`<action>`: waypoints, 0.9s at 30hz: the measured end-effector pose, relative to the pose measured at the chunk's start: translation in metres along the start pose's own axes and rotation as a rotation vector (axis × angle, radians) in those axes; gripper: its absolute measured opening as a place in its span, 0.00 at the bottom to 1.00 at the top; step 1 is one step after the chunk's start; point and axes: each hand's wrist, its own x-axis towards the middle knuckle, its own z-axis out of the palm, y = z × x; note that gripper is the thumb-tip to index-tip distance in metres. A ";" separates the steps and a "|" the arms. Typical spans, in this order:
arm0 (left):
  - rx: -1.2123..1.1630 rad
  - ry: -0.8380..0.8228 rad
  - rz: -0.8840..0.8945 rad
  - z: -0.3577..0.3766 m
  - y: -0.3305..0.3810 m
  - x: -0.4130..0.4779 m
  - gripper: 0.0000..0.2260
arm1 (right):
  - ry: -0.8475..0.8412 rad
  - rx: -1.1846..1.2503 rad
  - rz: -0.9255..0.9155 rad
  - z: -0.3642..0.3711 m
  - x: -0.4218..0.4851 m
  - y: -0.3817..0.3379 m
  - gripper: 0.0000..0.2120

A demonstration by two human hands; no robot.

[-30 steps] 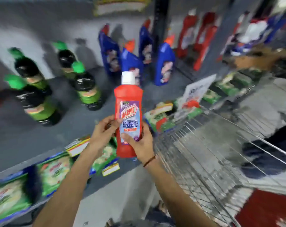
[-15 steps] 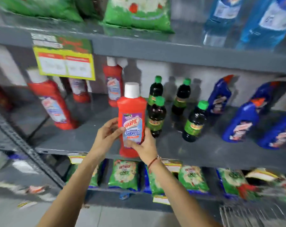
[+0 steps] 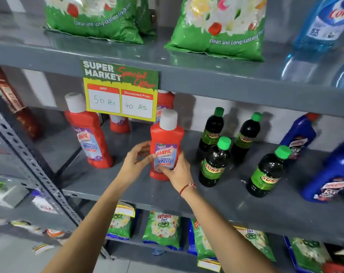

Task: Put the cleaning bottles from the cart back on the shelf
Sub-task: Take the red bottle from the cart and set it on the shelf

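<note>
Two hands meet on one red Harpic bottle (image 3: 166,148), which stands upright on the grey middle shelf (image 3: 246,205) just forward of centre, white cap up and label facing us. Our right hand (image 3: 178,172) comes in from 5 o'clock and presses against the bottle's lower right side, thumb laid across the bottom of the label and fingers curled round behind, so it is clamped on the bottle. Our left hand (image 3: 135,159) sits at the bottle's 9 o'clock with its fingers spread and loose; the fingertips reach the label's edge, yet we cannot tell whether they truly touch it. A red thread bracelet (image 3: 187,187) circles the right wrist. At 10 o'clock from the held bottle stands a second red Harpic bottle (image 3: 88,133), well apart, and more red bottles stand behind, half hidden by the yellow price card (image 3: 120,91) hanging from the upper shelf edge at 12 o'clock. At 3 o'clock we see four dark bottles with green caps (image 3: 214,162), the nearest just beside our right hand. Farther out at 3 o'clock stand blue bottles (image 3: 329,174) with red caps. Green detergent bags (image 3: 216,26) lie on the upper shelf at 12 o'clock, and smaller green packets (image 3: 163,229) fill the shelf below at 6 o'clock.
</note>
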 end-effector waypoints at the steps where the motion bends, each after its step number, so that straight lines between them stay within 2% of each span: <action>1: 0.002 -0.003 0.006 -0.001 -0.002 0.000 0.15 | 0.001 0.002 0.003 0.001 0.001 0.002 0.30; 6: 0.061 -0.086 -0.052 -0.007 -0.030 -0.013 0.15 | -0.059 0.004 0.015 -0.003 -0.008 0.024 0.28; 9: 0.292 -0.138 -0.034 -0.009 -0.056 -0.021 0.19 | -0.115 0.011 0.043 -0.007 -0.020 0.046 0.27; 12: 0.459 -0.123 -0.010 -0.010 -0.068 -0.019 0.20 | -0.075 -0.016 0.043 -0.004 -0.026 0.052 0.24; 17: 0.484 -0.191 -0.061 -0.017 -0.070 -0.009 0.20 | -0.060 -0.076 0.045 0.008 -0.022 0.045 0.24; 27: 0.566 -0.211 -0.049 -0.047 -0.074 0.002 0.18 | -0.057 -0.208 0.033 0.038 -0.011 0.024 0.23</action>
